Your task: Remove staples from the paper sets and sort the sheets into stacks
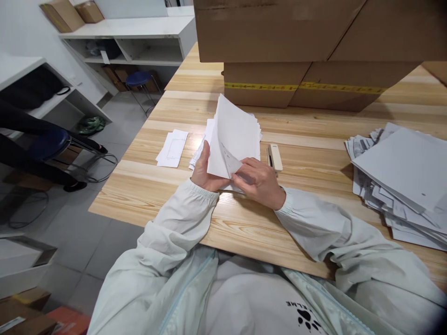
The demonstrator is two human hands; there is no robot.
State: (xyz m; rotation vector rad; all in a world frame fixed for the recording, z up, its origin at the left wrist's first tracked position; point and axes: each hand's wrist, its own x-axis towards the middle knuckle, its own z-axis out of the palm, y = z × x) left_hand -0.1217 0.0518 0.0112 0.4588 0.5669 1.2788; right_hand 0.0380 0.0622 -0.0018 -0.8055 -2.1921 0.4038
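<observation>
White sheets of paper (232, 128) are raised off the table, one corner curled up to show print beneath. My left hand (207, 170) is closed round their lower left side, thumb upright along the edge. At the lower right corner, the fingers of my right hand (260, 179) pinch the curled paper. Under and behind the sheets lies a stack of papers (259, 132), mostly covered. Just right of the stack sits a cream stapler (275, 157). To the left are a few small printed slips (172, 148), flat on the wood.
A large, uneven paper pile (405, 172) covers the table's right side. Stacked cardboard boxes (265, 83) form a wall at the back of the wooden table (139, 186). Beyond the left edge are blue stools (139, 78), white shelves (150, 28) and a seated person's legs (38, 160).
</observation>
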